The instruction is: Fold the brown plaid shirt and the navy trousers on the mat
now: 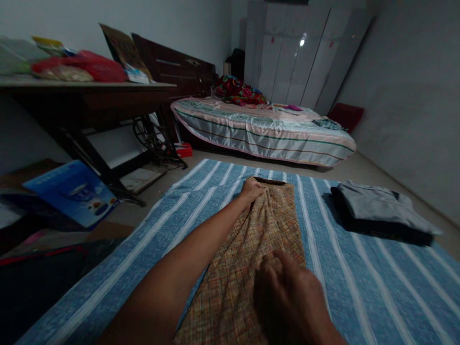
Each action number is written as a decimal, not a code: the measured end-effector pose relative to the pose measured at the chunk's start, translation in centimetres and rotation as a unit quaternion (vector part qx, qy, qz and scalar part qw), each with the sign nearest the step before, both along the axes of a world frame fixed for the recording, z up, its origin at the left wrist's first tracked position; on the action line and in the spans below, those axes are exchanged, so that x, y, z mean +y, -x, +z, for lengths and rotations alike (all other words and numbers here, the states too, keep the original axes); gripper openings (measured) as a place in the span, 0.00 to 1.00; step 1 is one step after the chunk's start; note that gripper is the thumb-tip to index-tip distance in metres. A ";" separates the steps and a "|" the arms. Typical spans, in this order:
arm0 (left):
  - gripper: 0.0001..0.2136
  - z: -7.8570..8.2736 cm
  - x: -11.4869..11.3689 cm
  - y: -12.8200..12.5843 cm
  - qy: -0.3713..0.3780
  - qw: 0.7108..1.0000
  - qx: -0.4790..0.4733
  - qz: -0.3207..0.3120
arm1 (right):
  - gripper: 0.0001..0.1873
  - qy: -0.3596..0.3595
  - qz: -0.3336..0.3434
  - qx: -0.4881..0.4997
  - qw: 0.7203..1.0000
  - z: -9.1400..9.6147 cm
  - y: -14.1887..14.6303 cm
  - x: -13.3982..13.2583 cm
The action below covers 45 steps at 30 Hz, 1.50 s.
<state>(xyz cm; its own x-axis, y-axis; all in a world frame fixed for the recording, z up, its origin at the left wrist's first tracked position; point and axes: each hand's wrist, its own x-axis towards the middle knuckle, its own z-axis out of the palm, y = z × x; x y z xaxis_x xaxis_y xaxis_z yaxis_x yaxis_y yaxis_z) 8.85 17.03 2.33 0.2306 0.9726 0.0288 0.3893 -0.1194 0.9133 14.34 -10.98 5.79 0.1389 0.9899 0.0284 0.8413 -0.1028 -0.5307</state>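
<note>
A long brown plaid garment (244, 268) lies lengthwise on a blue-and-white striped sheet (201, 206), with its dark-lined opening at the far end. Creases run down its middle from the top. My left hand (253, 190) is closed on the upper left edge of the garment, just below that opening. Nearer to me, my right hand (293, 287) is over the garment's right side. It is smeared by motion, with the fingers partly bent; whether it touches the cloth I cannot tell.
Folded grey and black clothes (384, 206) lie stacked on the sheet at the right. Beyond stands a bed (266, 129) before a wardrobe (291, 57). A sewing table (89, 91) and a blue box (75, 191) are on the left.
</note>
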 end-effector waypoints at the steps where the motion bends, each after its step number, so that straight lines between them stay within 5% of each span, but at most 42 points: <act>1: 0.06 0.2 0.3 -0.3 -0.007 1.000 0.013 0.003 | 0.18 0.027 -0.036 -0.017 0.999 -0.1 -1.3 0.8; 6: 0.08 0.7 1.8 -1.6 -0.023 0.997 0.072 0.016 | 0.10 0.094 -0.048 0.016 0.994 -1.9 -4.5 2.6; 20: 0.13 0.0 2.2 -1.8 -0.029 0.991 0.121 0.052 | 0.12 0.117 -0.027 0.201 0.972 -4.3 -5.7 2.5; 26: 0.09 1.8 1.4 -1.7 -0.093 0.976 0.193 0.046 | 0.14 0.132 -0.010 0.264 0.955 -4.7 -5.8 2.4; 29: 0.14 3.8 -0.4 -1.2 -0.165 0.958 0.233 -0.020 | 0.13 0.118 -0.005 0.261 0.958 -4.3 -5.8 2.4; 32: 0.17 5.6 -3.1 -0.5 -0.220 0.924 0.265 -0.164 | 0.12 0.090 -0.009 0.240 0.967 -3.5 -5.4 2.3; 38: 0.12 6.9 -8.9 1.7 -0.273 0.796 0.327 -0.430 | 0.09 0.049 -0.009 0.223 0.974 -1.7 -2.9 2.1; 42: 0.11 6.5 -10.1 2.9 -0.297 0.742 0.375 -0.470 | 0.09 0.047 0.008 0.273 0.961 -1.7 -1.1 1.8; 45: 0.07 5.8 -10.0 3.6 -0.306 0.749 0.388 -0.441 | 0.10 0.027 0.018 0.308 0.951 -2.2 -1.2 2.0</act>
